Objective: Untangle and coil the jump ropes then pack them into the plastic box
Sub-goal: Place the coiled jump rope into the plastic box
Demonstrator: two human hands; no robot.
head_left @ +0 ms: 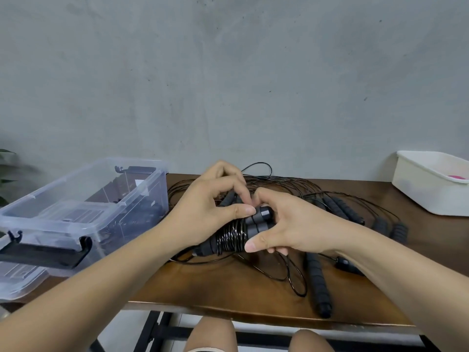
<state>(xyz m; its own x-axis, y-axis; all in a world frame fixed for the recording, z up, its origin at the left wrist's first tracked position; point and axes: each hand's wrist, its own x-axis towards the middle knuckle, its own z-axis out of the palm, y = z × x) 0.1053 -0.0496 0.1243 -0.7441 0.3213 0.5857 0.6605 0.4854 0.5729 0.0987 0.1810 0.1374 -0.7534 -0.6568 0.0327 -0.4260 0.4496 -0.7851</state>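
A black jump rope bundle [229, 238], its thin cord wound tightly round two paired handles, is held just above the table's middle. My left hand [208, 207] grips the bundle from the left, thumb pressed on a handle end. My right hand [284, 224] holds the handle ends from the right, fingers curled round them. Loose black cord [291, 273] trails from the bundle across the table. More black foam-handled ropes [317, 285] lie tangled to the right and behind. The clear plastic box [83, 199] stands open at the left with dark items inside.
The brown wooden table [228, 295] ends close to my knees. A clear lid [17, 280] lies under the box's front corner at the left edge. A white tub [429, 184] with something pink inside stands at the back right. A grey wall rises behind.
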